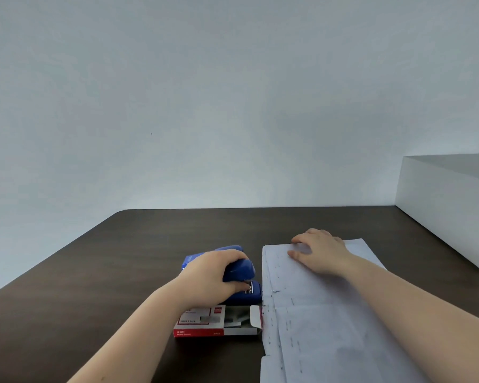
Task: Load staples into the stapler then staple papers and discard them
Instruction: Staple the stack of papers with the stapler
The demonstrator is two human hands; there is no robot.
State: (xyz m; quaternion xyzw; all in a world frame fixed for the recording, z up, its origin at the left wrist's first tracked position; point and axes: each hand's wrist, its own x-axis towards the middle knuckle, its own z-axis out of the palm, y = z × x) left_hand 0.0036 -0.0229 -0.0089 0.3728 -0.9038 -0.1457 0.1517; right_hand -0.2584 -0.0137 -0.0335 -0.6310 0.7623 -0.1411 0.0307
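Observation:
A blue stapler lies on the dark table, its nose close to the left edge of a stack of white papers. My left hand wraps around the stapler, thumb near its metal mouth. Flat on the far end of the papers rests my right hand, fingers spread. Several staple marks run along the papers' left edge. A red and white staple box sits just in front of the stapler, its inner tray slid out toward the papers with staples showing.
A large white box stands at the table's back right. A plain pale wall rises behind the table. The table's left edge runs diagonally toward me.

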